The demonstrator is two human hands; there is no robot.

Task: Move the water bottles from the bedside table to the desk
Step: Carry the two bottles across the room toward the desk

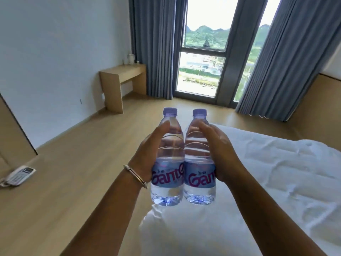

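- Above the corner of the bed (258,182), in the head view, the person carries both bottles upright and side by side, touching, well apart from the counter (121,73) by the far wall.
- The left hand (147,156) has its fingers wrapped round the left bottle (168,157); the right hand (221,152) has its fingers curled round the right bottle (200,157).
- To do the carry well, the person should probably keep both bottles vertical, grip at mid-body, walk along the floor past the bed, and set each down on a bare part of the counter.
- Each blue label shows purple lettering reading "Gante" or similar, partly cut off; small print above is unreadable. The caps are pale purple.
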